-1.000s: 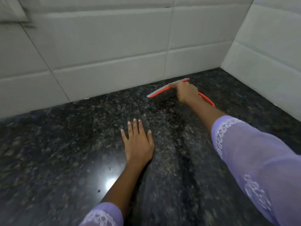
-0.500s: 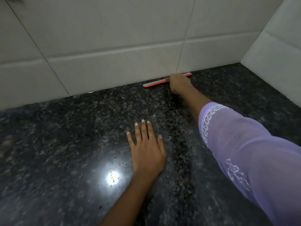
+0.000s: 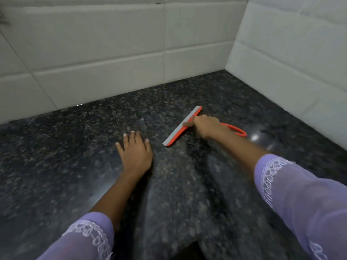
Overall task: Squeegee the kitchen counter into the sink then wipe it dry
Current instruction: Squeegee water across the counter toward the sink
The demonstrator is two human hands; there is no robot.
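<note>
My right hand (image 3: 207,126) grips the handle of an orange squeegee (image 3: 176,134) with a grey rubber blade. The blade lies diagonally on the dark speckled granite counter (image 3: 75,166), some way out from the back wall. The handle's orange loop sticks out behind my wrist. My left hand (image 3: 134,151) rests flat on the counter with straight fingers, just left of the blade's near end and apart from it. No sink or cloth is in view.
White tiled walls stand behind (image 3: 112,53) and to the right (image 3: 291,62), meeting in a corner at the back right. A lamp's glare shows on the counter at the right. Both forearms wear lilac sleeves.
My right hand has pulled the squeegee from the foot of the back wall toward me, and the blade has turned diagonal. My left hand has stayed flat on the counter.
</note>
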